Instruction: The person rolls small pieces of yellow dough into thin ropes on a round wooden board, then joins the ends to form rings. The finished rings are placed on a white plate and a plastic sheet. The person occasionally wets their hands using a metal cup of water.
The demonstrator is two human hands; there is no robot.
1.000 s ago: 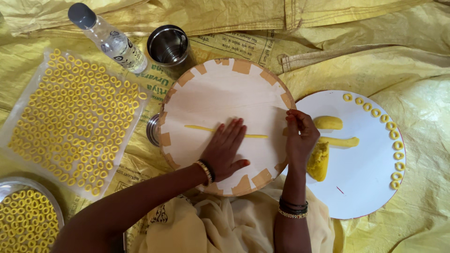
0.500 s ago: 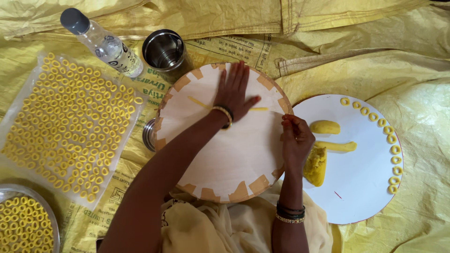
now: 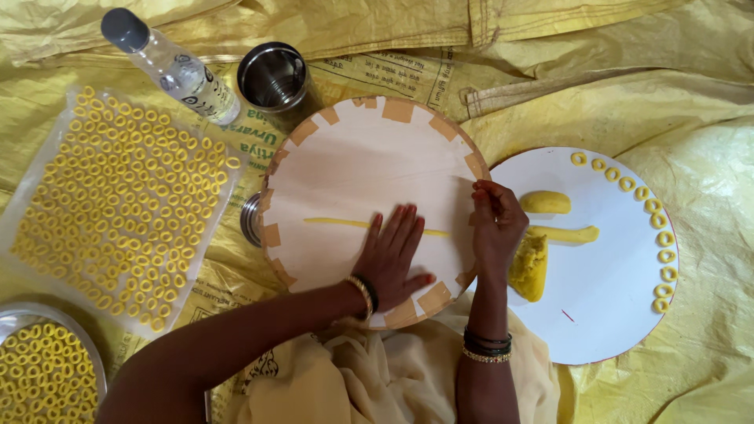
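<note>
Since 0.5 s ago, left hand [image 3: 395, 255] has drawn back from the far side of the round wooden board [image 3: 357, 177] to its near side. It lies flat, fingers spread, pressing the yellow dough rope [image 3: 338, 224], gripping nothing. Right hand [image 3: 495, 224] rests loosely curled at the board's right rim; its hold cannot be determined. Dough lump [image 3: 530, 267] lies on the white plate [image 3: 605, 314].

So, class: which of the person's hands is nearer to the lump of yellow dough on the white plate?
Right. The right hand rests at the round board's edge, just beside the dough lump; the left hand lies flat on the board, farther off.
</note>
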